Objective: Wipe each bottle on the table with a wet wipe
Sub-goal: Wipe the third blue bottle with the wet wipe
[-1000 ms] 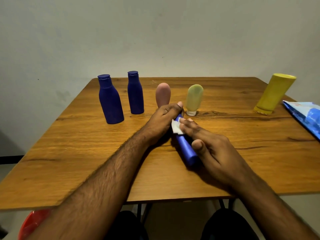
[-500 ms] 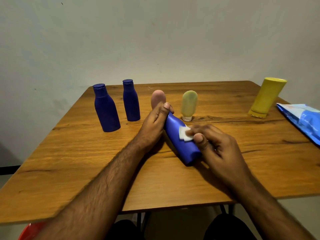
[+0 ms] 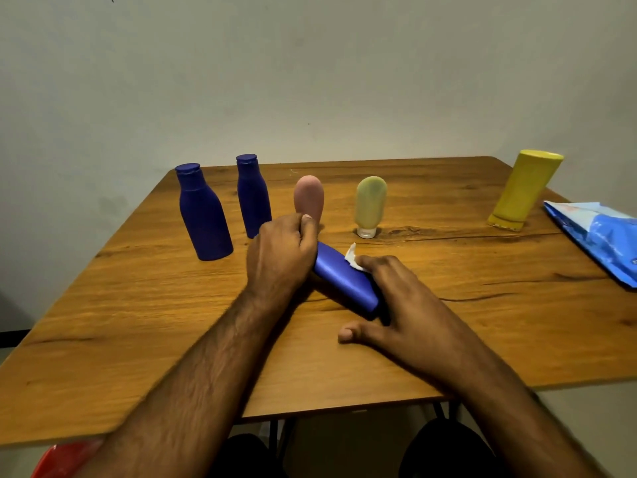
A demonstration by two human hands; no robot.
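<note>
A blue bottle [image 3: 344, 281] lies tilted over the middle of the wooden table [image 3: 138, 322]. My left hand [image 3: 281, 257] grips its upper end, hiding the cap. My right hand [image 3: 396, 298] covers the bottle's far side and lower end and presses a small white wet wipe [image 3: 353, 260] against it, thumb spread out on the table. Behind stand two dark blue bottles [image 3: 203, 215] [image 3: 253, 194], a pink tube [image 3: 309, 196], a pale green tube [image 3: 370, 205] and a yellow bottle [image 3: 524, 189].
A blue pack of wipes [image 3: 599, 236] lies at the table's right edge. A grey wall rises right behind the table. Something red [image 3: 58, 460] shows below the table's front left corner.
My left hand has curled over the bottle's top end. My right hand slid the wipe up to the bottle's far side and opened its thumb out. The bottle turned slightly.
</note>
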